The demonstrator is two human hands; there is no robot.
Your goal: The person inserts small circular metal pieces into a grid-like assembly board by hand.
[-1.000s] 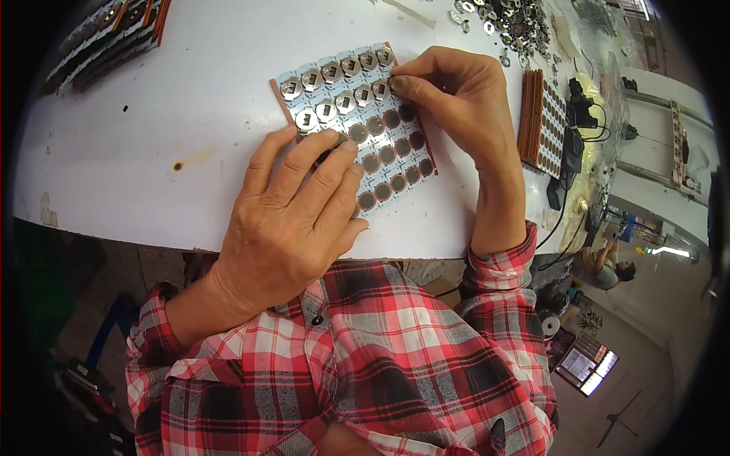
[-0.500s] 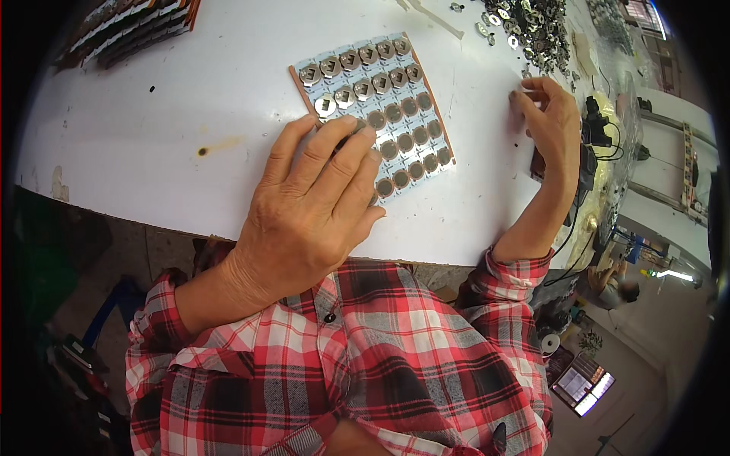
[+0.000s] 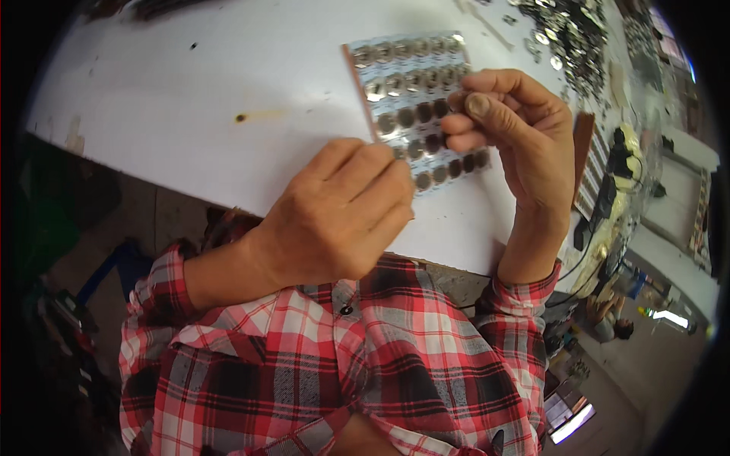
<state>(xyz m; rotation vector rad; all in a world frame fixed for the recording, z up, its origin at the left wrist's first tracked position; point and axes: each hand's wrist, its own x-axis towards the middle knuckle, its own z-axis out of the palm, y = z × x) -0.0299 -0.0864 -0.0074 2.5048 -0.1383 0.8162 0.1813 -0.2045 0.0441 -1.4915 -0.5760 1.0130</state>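
A light-blue circuit-board panel with brown edge strips lies on the white table. Silvery metal clips sit along its two far rows, while the nearer rows show dark round pads. My left hand is at the panel's near-left edge, fingers curled and pressed together, their tips partly hidden. Over the panel's right side hovers my right hand, thumb and forefinger pinched; anything between them is too small to make out.
A heap of loose metal clips covers the far right of the table. Another brown-edged panel rests beyond my right wrist, beside black plugs and cables. Part of a dark stack shows at the far left.
My right hand has come left from near the clip heap to above the panel. My left hand has drawn back from over the pads, its fingers now curled. The view has shifted.
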